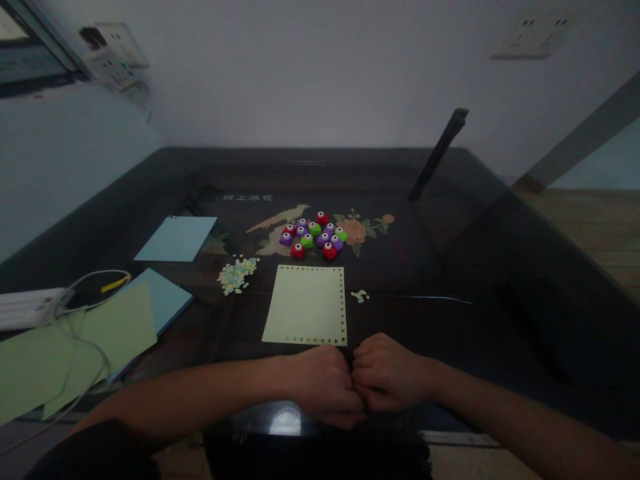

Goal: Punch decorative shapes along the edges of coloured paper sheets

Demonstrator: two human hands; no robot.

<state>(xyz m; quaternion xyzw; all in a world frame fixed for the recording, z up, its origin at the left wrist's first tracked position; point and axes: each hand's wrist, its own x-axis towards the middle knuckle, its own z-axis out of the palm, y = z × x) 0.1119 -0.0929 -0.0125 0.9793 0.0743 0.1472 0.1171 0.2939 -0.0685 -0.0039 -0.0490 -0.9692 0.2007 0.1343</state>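
Observation:
My left hand (326, 385) and my right hand (387, 375) are both closed into fists, knuckles touching, at the near edge of the table. Nothing shows sticking out of either fist. Just beyond them lies a pale green sheet of paper (306, 305) with small holes punched along its top, right and bottom edges. A heap of tiny pale green and blue paper bits (237, 275) sits left of the sheet, and a smaller pile of bits (360, 296) to its right. Behind the sheet are several small red, purple and green pieces with eye-like tops (314, 235).
A light blue sheet (177, 239) lies at left. Nearer are more green sheets (107, 333), a blue stack (165, 299), a white power strip (31, 308) and a looped cable (104, 357). A dark upright bar (440, 153) stands at the back right of the dark glossy table (480, 247).

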